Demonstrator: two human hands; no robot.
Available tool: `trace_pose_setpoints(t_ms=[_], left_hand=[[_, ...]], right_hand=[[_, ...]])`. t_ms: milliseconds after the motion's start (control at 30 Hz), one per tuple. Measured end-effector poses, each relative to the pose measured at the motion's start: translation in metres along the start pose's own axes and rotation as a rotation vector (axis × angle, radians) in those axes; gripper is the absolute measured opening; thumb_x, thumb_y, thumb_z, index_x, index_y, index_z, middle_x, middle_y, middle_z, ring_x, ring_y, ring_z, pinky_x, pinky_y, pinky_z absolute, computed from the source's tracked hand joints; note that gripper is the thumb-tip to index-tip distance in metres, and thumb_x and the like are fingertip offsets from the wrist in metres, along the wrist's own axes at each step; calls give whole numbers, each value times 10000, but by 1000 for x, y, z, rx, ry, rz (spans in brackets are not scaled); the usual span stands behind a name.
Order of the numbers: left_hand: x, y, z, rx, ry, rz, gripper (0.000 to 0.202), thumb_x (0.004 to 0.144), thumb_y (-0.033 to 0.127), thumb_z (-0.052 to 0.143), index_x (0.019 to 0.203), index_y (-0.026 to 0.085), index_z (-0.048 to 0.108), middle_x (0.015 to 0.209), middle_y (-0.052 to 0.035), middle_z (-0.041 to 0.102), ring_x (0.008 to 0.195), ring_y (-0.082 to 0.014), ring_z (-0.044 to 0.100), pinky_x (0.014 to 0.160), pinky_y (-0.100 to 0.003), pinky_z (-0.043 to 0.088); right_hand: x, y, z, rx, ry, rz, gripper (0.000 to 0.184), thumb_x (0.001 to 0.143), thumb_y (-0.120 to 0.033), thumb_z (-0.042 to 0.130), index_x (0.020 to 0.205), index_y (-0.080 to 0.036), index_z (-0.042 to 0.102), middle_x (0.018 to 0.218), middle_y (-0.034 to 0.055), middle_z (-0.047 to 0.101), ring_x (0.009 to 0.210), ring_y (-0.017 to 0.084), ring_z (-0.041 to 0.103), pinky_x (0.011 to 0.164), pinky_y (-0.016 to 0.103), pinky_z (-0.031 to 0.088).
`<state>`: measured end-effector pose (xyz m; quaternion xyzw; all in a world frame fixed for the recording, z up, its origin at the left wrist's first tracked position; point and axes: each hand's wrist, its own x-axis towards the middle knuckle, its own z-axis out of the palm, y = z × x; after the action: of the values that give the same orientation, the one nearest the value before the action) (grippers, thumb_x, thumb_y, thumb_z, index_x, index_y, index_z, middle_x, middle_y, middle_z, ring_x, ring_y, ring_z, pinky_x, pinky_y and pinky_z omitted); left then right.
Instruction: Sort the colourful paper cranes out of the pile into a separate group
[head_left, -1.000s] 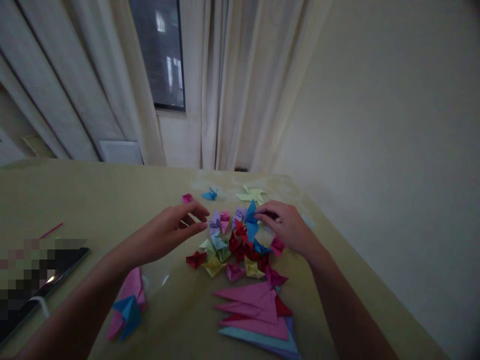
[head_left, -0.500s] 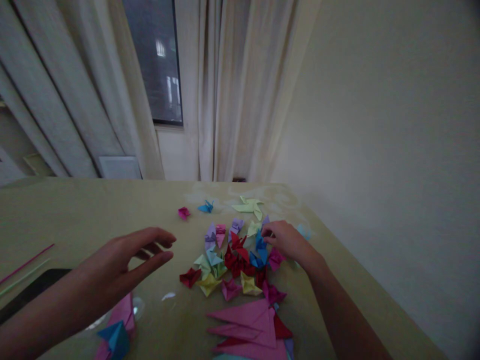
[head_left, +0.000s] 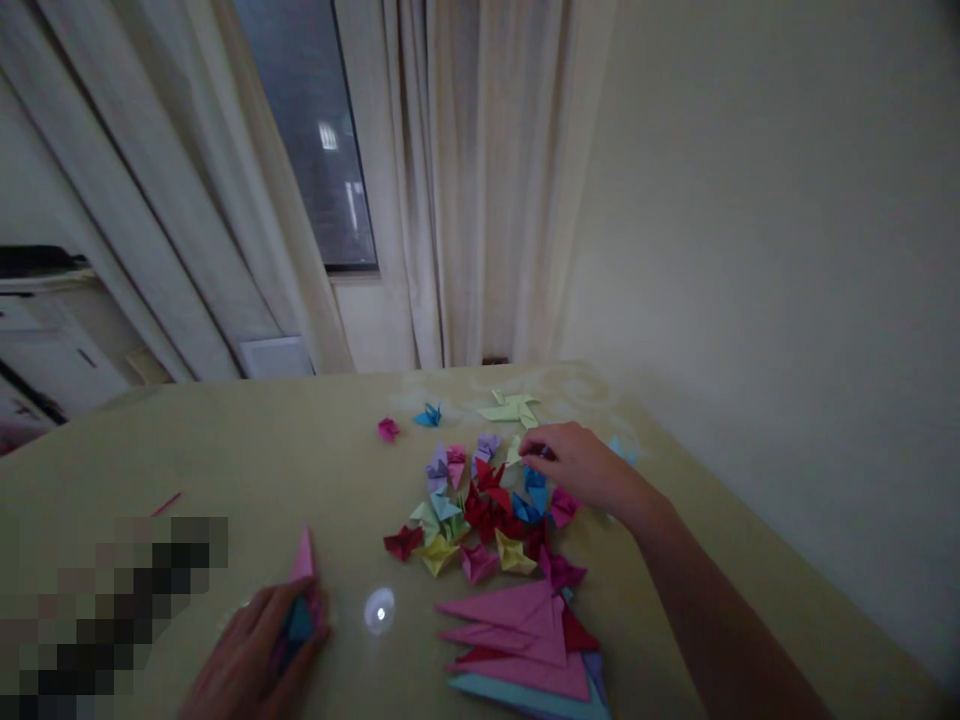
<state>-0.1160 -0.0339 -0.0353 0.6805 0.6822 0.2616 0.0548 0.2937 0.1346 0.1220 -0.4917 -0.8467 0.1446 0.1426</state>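
A heap of small folded paper pieces point(head_left: 480, 505) in red, blue, purple, pink and yellow lies in the middle of the yellow table point(head_left: 247, 460). My right hand point(head_left: 574, 465) rests on the heap's far right side, fingers curled together over a small piece I cannot make out. My left hand point(head_left: 251, 655) is low at the near left, its fingers closed round a pink and blue folded paper point(head_left: 301, 590) whose pink tip sticks up.
A stack of larger pink, red and blue folded triangles point(head_left: 525, 645) lies near the front edge. A green pinwheel point(head_left: 510, 408), a blue crane point(head_left: 429, 415) and a pink piece point(head_left: 388, 429) sit farther back. Curtains and a window stand behind; a wall runs along the right.
My left hand drew back from the heap to the near left and closed on the pink and blue paper. My right hand lowered a blue piece into the heap and stayed there.
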Motion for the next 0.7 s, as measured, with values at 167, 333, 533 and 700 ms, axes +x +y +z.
trace_pose_setpoints(t_ms=[167,333,533,700], left_hand=[[52,49,-25,-124,-33,47,433,918,556,650,1249,278,674,1160,-78,773,935,-283,767,860,-417,639],[89,122,-46,-287,-59,208,434,922,536,711,1268,275,684,1126,-70,742,934,-251,738,821,-366,622],[103,189,-47,-558,-75,322,352,928,372,707,1270,292,684,1199,-71,741,1089,-266,739,936,-392,624],[108,192,-43,-846,-200,129,427,930,478,712,1286,265,613,1080,-68,766,866,-231,772,738,-352,665]], right_hand=[[-13,-19,-8,12,45,-74,135,965,-165,697,996,-187,826,939,69,796,847,220,704,754,290,447],[-24,-50,-4,289,71,-278,126,1031,-264,693,1023,-196,799,945,36,782,852,184,707,772,276,479],[-27,-71,11,617,98,-307,329,926,-289,836,1205,-202,686,1014,26,771,842,172,729,755,271,549],[-23,-68,13,713,155,-332,171,961,-296,791,1060,-197,692,884,-9,724,771,147,701,712,248,544]])
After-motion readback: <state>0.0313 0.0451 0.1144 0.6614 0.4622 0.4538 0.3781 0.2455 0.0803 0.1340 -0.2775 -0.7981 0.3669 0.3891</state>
